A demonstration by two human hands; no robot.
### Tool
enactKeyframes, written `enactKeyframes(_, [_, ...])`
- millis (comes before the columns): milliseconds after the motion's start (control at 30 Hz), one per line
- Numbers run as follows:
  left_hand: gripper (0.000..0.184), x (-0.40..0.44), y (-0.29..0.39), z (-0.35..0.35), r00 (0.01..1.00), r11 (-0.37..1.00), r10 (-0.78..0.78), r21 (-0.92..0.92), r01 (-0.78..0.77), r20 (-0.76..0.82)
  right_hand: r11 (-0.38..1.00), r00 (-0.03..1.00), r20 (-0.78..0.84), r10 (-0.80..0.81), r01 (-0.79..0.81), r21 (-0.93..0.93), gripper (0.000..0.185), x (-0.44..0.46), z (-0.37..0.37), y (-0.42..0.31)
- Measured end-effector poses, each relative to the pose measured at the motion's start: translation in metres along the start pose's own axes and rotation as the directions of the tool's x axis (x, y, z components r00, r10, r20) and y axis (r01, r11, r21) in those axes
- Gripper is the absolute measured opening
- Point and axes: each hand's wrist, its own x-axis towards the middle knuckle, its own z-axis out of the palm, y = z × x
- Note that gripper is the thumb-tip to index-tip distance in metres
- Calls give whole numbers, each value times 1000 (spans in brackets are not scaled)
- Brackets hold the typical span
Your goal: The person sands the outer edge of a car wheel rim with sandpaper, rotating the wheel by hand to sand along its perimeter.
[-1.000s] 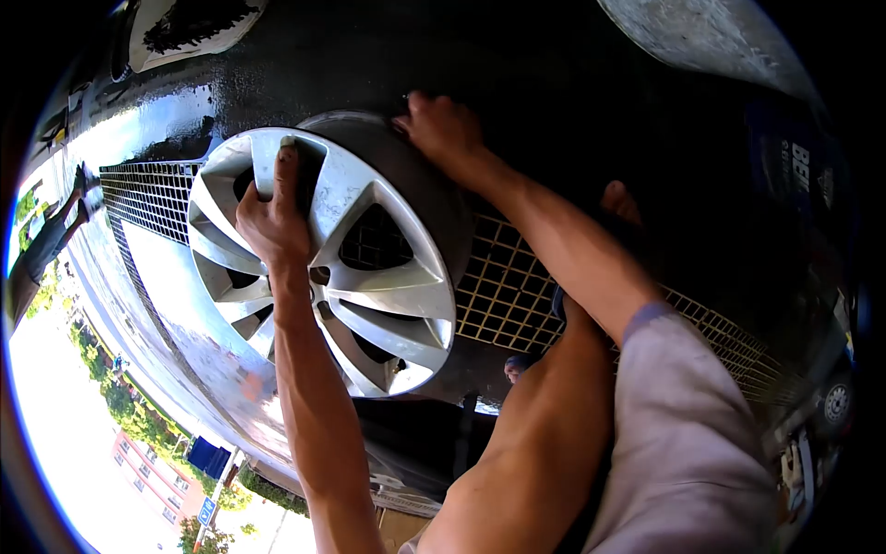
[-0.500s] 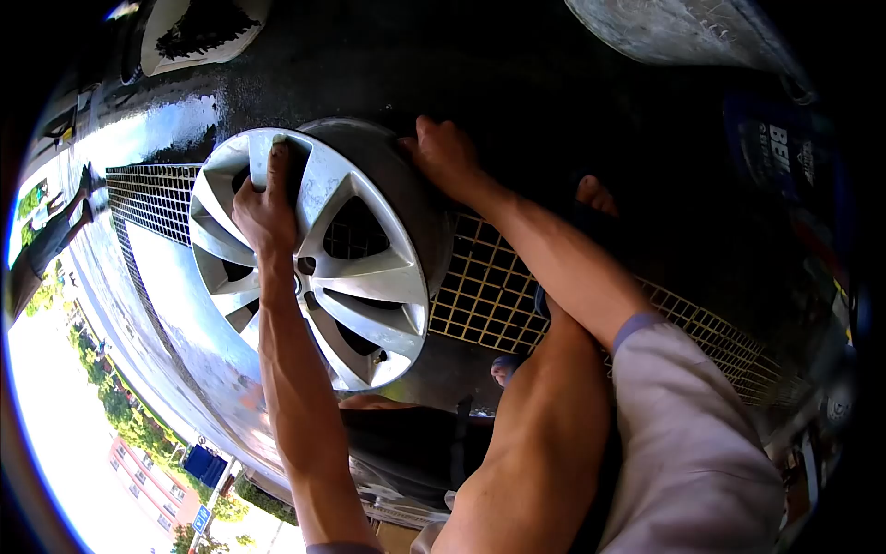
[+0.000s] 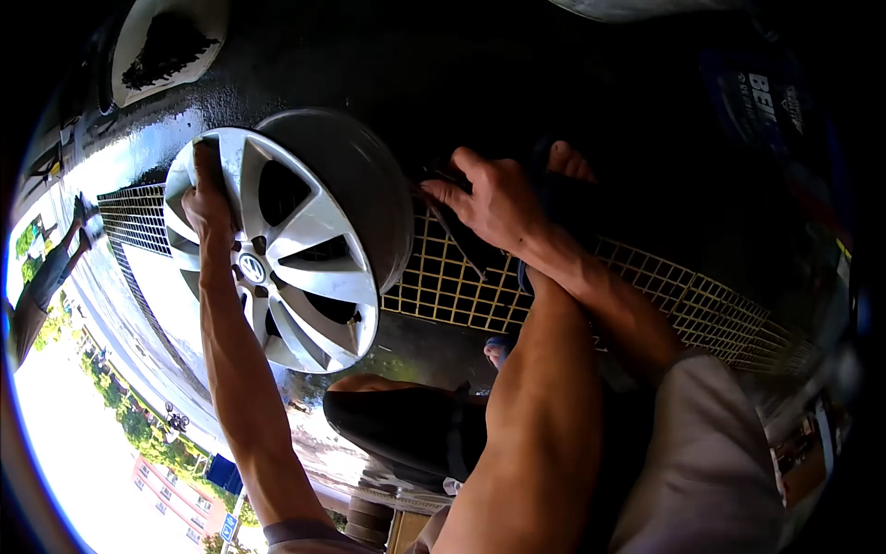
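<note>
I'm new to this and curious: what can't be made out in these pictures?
All in the head view:
- Left hand: fingertips lost in shadow among the wheel's spokes.
- Wheel: far face turned away.
- Dark strip by the right hand: too shadowed to identify.
- Background person: cut off by the left edge.

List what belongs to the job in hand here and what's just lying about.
In the job:
silver wheel rim, gripped by the left hand
dark strip at the right hand, probably

Lying about, it seems:
pale container
dark package with printed letters
</note>
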Motion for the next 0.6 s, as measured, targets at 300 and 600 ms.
enactKeyframes(300, [102,37,1,-26,945,953,-295,-107,282,-142,953,959,-11,282,-282,-109,26,43,-63,-30])
enactKeyframes(600, [108,25,-2,-27,957,976,-134,132,172,-256,951,719,-622,309,-225,212,48,34,-127,-99])
